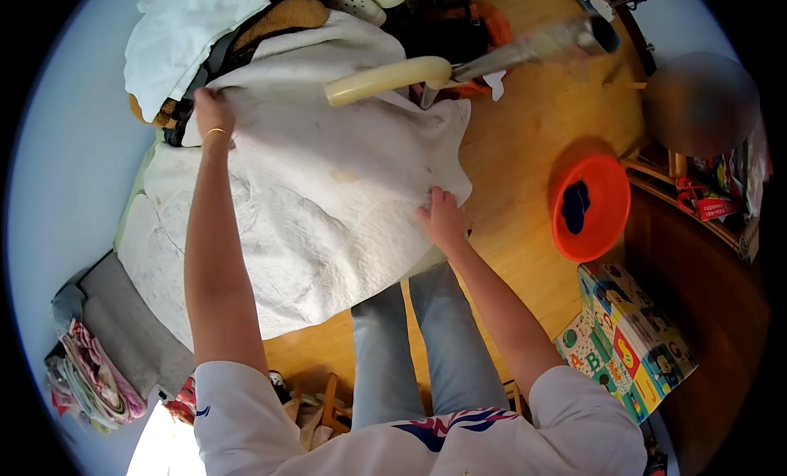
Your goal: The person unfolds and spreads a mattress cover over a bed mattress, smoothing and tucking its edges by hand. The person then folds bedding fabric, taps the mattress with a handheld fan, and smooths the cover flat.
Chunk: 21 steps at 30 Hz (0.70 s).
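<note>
A large white quilted pad (287,222) with faint stains and wrinkles spreads in front of me, one part folded over the rest. My left hand (214,115), with a thin gold band at the wrist, is closed on its far left edge. Nearer to me, my right hand (443,219) pinches the pad's right side, fingers bent over the cloth. What lies beneath the pad is mostly hidden. Just beyond my left hand are a pale white cloth (180,41) and a brown plush item (283,21).
A cream curved handle on a metal pole (533,54) juts above the pad. On the wooden floor stand an orange basin (615,214) holding dark cloth and a colourful alphabet box (631,328). Folded cloths (94,378) lie at left. Shoes (361,7) sit at the back.
</note>
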Each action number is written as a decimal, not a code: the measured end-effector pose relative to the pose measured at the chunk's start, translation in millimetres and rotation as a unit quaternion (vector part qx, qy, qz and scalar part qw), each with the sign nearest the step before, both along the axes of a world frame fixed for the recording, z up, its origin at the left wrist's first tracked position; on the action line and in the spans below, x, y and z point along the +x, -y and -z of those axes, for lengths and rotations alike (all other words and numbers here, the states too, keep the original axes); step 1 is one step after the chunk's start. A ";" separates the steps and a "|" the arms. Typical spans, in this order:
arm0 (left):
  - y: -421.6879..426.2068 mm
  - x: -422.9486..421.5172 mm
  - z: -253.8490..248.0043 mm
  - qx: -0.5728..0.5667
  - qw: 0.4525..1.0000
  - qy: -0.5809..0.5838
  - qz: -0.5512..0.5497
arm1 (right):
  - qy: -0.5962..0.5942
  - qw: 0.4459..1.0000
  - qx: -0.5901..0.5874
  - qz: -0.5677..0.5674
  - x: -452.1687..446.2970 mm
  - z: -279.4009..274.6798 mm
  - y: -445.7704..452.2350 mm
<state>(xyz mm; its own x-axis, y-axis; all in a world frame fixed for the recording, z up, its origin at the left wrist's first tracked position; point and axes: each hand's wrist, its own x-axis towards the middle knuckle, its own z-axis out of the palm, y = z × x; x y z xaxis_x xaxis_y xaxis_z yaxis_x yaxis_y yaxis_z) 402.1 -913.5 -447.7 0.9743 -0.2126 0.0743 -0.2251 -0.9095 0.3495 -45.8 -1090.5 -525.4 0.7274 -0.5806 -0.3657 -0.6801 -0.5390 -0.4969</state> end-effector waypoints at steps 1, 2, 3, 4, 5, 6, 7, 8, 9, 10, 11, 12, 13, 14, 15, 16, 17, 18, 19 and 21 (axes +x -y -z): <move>0.5 -11.9 9.9 -0.069 0.997 -0.040 0.022 | -0.001 1.000 0.001 -0.003 -4.1 0.0 6.1; -4.4 -23.3 26.3 -0.097 0.992 -0.006 0.081 | -0.005 0.998 -0.033 -0.048 -4.4 0.2 13.4; -5.0 -36.9 29.0 -0.078 0.991 -0.027 0.101 | -0.009 0.994 -0.066 -0.092 -1.2 -1.4 15.0; -7.4 -58.8 27.5 -0.074 0.986 -0.023 0.148 | -0.007 0.994 -0.065 -0.091 3.6 -8.6 15.8; -7.8 -84.2 17.4 -0.038 0.985 -0.039 0.165 | 0.002 0.989 -0.053 -0.137 9.4 -22.6 18.3; -12.6 -106.5 15.2 -0.034 0.982 -0.049 0.180 | 0.009 0.982 -0.043 -0.181 13.4 -36.9 20.7; -14.9 -131.2 14.7 -0.045 0.986 -0.065 0.149 | 0.079 0.975 -0.035 -0.206 15.4 -52.0 14.9; -12.1 -155.6 4.4 -0.034 0.991 -0.107 0.068 | 0.147 0.962 -0.027 -0.230 17.2 -68.3 1.1; -20.6 -168.5 8.5 -0.010 0.994 -0.109 0.030 | 0.158 0.954 0.000 -0.254 19.2 -83.6 -15.5; -34.4 -177.6 21.0 0.035 0.990 -0.135 -0.009 | 0.171 0.945 0.027 -0.278 21.4 -96.1 -33.6; -49.8 -182.0 34.6 0.081 0.983 -0.160 -0.048 | 0.198 0.938 0.051 -0.280 22.6 -104.2 -48.8; -63.0 -183.7 44.0 0.079 0.983 -0.160 -0.048 | 0.225 0.929 0.076 -0.284 23.7 -109.8 -61.7; -76.5 -184.4 51.8 0.106 0.967 -0.225 -0.061 | 0.224 0.929 0.075 -0.284 22.2 -106.5 -76.0; -86.5 -184.2 52.4 0.132 0.946 -0.288 -0.074 | 0.221 0.925 0.101 -0.293 19.0 -96.9 -90.6; -96.9 -184.0 52.9 0.132 0.945 -0.289 -0.074 | 0.218 0.919 0.128 -0.302 14.3 -86.3 -100.7; -105.5 -184.7 50.0 0.153 0.956 -0.231 -0.096 | 0.216 0.920 0.129 -0.301 11.5 -82.5 -106.1; -118.7 -184.8 48.7 0.173 0.963 -0.171 -0.119 | 0.198 0.917 0.132 -0.319 9.5 -80.5 -110.9; -139.9 -182.1 48.3 0.179 0.962 -0.136 -0.158 | 0.182 0.913 0.134 -0.339 7.3 -78.4 -114.7; -143.9 -183.2 27.9 0.177 0.953 -0.113 -0.219 | 0.181 0.912 0.136 -0.341 4.2 -78.3 -118.7; -211.8 -177.4 33.1 0.157 0.960 -0.091 -0.214 | 0.115 0.908 0.162 -0.369 1.5 -79.2 -127.4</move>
<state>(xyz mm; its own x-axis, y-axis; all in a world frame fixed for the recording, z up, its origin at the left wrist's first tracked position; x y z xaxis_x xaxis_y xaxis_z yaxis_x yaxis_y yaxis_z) 224.7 -701.7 -480.9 0.9679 0.2269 -0.1085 0.2323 -0.9718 0.0405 -44.3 -963.1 -446.2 0.9535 0.2075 -0.2186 -0.0505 -0.6052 -0.7945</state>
